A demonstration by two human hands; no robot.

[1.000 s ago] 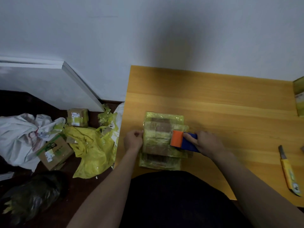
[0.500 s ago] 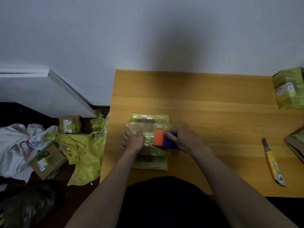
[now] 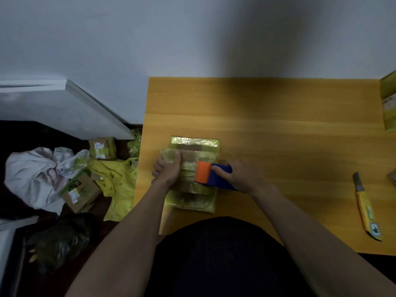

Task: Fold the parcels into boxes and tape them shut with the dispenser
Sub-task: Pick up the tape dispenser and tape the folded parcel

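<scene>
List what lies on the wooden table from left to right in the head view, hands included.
left hand pressing on the parcel → orange and blue tape dispenser → right hand gripping the dispenser → yellow utility knife → yellow-green box at the right edge.

Orange-and-blue dispenser, yellow-green parcel, yellow knife
</scene>
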